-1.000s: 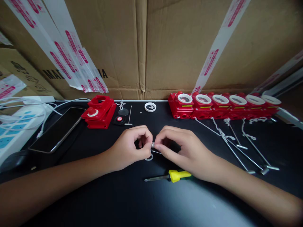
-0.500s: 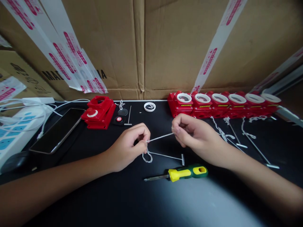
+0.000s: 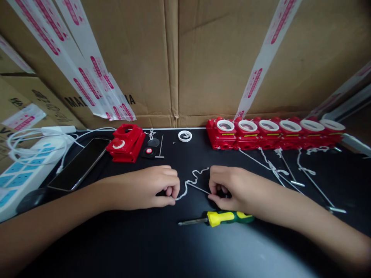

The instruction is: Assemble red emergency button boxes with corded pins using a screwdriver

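My left hand [image 3: 147, 188] is closed, with thumb and fingers pinching one end of a white string [image 3: 185, 190]. The string's loose end curls away over the black tabletop toward the back. A thin metal T-shaped rod [image 3: 199, 189] is tied to the string, and its other end runs into my right hand [image 3: 228, 189]. Those fingers are pinched around the rod; its crossbar is hidden by the hand. Just in front of the right hand lies a yellow and green screwdriver [image 3: 222, 218], its tip pointing left.
Several red housings with white rings [image 3: 269, 133] stand in a row at the back right, strings and rods before them. Back left are a red housing [image 3: 126, 143], a phone [image 3: 82, 164] and a power strip [image 3: 26, 166]. A white ring [image 3: 184, 136] lies centre back. Cardboard [image 3: 203, 58] rises behind.
Both hands have come lower, toward me. My right hand has let go of the string and now grips the rod. The string, taut before, lies slack with a free end.
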The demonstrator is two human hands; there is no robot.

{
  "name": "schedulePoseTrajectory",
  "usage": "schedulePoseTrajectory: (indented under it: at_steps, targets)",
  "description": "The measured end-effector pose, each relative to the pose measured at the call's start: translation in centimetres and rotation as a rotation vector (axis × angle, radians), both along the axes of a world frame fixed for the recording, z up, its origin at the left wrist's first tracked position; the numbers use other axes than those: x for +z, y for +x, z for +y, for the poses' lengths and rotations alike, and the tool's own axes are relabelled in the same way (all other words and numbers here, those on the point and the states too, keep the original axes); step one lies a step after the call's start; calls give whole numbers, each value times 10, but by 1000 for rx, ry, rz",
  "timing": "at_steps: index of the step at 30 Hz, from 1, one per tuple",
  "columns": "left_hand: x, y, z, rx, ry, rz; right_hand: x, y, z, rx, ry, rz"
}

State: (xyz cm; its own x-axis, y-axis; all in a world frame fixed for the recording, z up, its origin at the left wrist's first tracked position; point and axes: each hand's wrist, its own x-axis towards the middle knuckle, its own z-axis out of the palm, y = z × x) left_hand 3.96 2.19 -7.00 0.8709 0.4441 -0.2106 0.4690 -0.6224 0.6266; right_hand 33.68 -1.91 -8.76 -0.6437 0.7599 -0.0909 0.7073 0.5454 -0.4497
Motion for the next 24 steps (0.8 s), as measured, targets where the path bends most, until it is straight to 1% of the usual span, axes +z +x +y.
schedulePoseTrajectory:
  at_steps: [4,7,9,11,14,16,18,21,24]
  targets:
    - [2,-5,3,-4,23,39,-7,8,7,-105,106,-20]
    - [5,-17,2,-11,-38,149,-3,20,14,-201,183,-35]
    - [14,-28,1,1,-114,304,2,26,17,-265,236,-44]
    - [26,-39,-1,21,-144,457,7,30,20,-327,294,-53]
    - [43,-49,0,51,-55,570,6,34,23,-401,377,-61]
    - [51,-53,2,63,-17,579,2,36,25,-412,409,-66]
    - [56,-55,4,70,-17,569,-2,39,27,-394,418,-74]
    - [60,-59,6,79,-25,558,-3,40,26,-322,406,-90]
    - [62,-61,7,100,-25,587,2,34,22,-242,406,-93]
